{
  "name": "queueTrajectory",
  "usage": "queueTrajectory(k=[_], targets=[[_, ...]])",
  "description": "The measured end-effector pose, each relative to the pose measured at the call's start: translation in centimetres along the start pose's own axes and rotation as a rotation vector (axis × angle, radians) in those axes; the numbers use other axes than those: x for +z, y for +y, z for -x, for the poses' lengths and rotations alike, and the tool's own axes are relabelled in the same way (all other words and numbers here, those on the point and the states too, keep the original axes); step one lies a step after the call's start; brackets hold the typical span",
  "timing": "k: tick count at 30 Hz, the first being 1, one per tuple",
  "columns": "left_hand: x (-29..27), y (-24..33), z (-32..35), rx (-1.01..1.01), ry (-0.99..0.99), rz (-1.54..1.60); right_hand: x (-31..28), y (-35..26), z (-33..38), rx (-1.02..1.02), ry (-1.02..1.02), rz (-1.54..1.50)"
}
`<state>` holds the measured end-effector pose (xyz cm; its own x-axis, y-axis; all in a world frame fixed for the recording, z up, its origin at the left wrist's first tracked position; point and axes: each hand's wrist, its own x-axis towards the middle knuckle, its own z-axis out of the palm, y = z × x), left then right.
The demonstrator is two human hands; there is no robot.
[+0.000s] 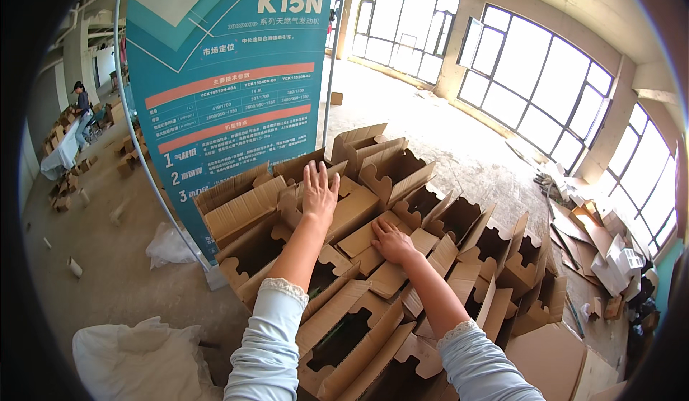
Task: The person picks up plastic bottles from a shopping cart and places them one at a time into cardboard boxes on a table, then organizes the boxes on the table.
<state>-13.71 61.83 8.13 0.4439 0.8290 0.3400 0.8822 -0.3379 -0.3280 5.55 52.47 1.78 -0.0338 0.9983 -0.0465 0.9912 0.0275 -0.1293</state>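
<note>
Both my arms, in pale sleeves with lace cuffs, reach over a block of brown cardboard boxes (344, 333) standing close together, most with their top flaps up. My left hand (320, 194) has its fingers stretched out over the upturned flaps of a box toward the far side. To its right and nearer, my right hand (393, 242) lies with spread fingers on the folded-down flap of a box (362, 244). Neither hand grips anything I can see. A box with its lid down (353, 209) lies between the hands. Dark gaps show inside several open boxes.
A tall teal banner (222, 78) in a metal frame stands just behind the boxes at left. White sheeting (143, 358) covers something at lower left. Flattened cardboard and scraps (603, 247) lie at right. Far left, a person (83, 110) stands by a table amid more boxes.
</note>
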Motion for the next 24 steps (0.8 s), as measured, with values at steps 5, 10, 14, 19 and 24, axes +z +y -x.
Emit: queueTrajectory(k=[5,10,14,19,24], targets=[[-1.2,1.7,-1.0,0.143,-0.307,0.216,0.9,0.5,0.3,-0.021,0.052,-0.005],[1.4,3.9,0.3,0.152,-0.508,0.214,0.3,0.0,0.2,0.000,0.033,-0.016],[1.5,4.2,0.9,0.136,-0.427,0.231,0.5,0.4,0.1,0.002,0.032,-0.038],[1.2,4.0,1.7,0.075,-0.455,0.270,0.4,0.1,0.1,-0.001,0.001,-0.006],[-1.7,2.6,2.9,0.118,-0.398,0.094,1.4,0.0,-0.4,0.016,0.052,0.096]])
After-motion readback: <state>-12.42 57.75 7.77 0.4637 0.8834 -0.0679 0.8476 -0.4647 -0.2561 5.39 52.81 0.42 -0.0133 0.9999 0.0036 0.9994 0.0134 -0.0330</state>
